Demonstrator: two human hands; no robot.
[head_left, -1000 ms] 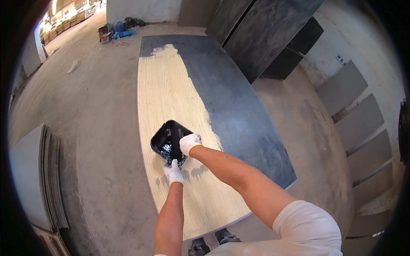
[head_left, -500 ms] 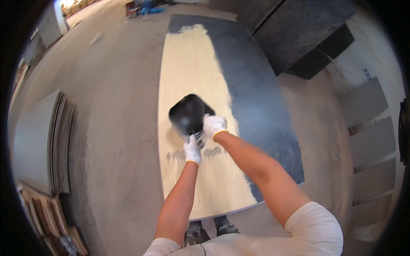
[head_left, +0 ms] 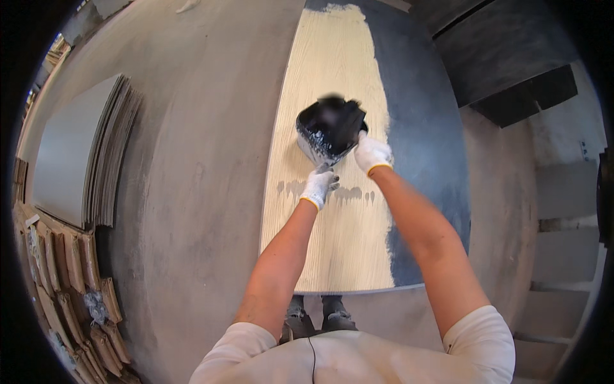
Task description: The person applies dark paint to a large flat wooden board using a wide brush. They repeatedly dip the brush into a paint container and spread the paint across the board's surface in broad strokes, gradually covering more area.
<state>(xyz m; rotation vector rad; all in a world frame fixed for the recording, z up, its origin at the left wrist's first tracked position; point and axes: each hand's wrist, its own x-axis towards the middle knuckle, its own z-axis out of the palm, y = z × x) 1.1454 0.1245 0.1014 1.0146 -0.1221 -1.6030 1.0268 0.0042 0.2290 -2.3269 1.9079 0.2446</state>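
Note:
A black squarish bucket [head_left: 313, 118] with rounded corners hangs tilted above a long panel, its near side smeared with wet grey. My left hand [head_left: 319, 185], in a white knit glove with darkened fingertips, is closed on its lower near edge. At the bucket's right rim my gloved right hand [head_left: 372, 152] is closed too. A blurred dark shape stands up at that side of the bucket; its kind cannot be made out. Beneath lies the panel's cream, grained strip [head_left: 332, 240], crossed by a row of grey drips [head_left: 350, 193]. Dark grey surface [head_left: 425, 147] covers the panel's right side.
Grey sheets [head_left: 77, 150] stand stacked at the left, above brown wrapped bundles [head_left: 67, 275]. Large dark boards [head_left: 505, 57] are at the far right. Several grey panels [head_left: 563, 256] line the right wall. Concrete floor [head_left: 198, 160] runs along the panel's left.
The view has shifted, showing more of the near left bundles. The bucket has turned and tilted in my hands, so its smeared near side now shows.

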